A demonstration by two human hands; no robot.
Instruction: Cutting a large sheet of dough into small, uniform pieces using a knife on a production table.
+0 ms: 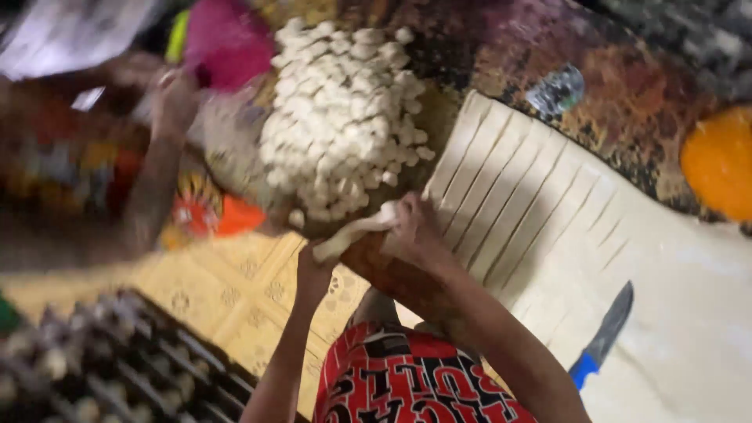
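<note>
Rolled dough sheet [548, 204], cut into long strips, is spread on the table, with a blue-handled knife [605, 337] on it. One dough strip [352, 233] is grasped between the left hand [313, 270] and the right hand [415, 231], beside a heap of small dough pieces [341, 117].

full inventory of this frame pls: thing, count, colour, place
dough strip: one, pale cream, held between both hands at centre
cut dough pieces: a heap, too many to count, white, top centre
rolled dough sheet: one, cream, sliced into long strips, right half
knife: one, dark blade with blue handle, lying on the sheet, lower right
orange round thing: one, blurred, right edge
pink thing: one, blurred, top left
another person's arm: one, left side
left hand: grip on the strip's lower end
right hand: grip on the strip's upper end
</note>
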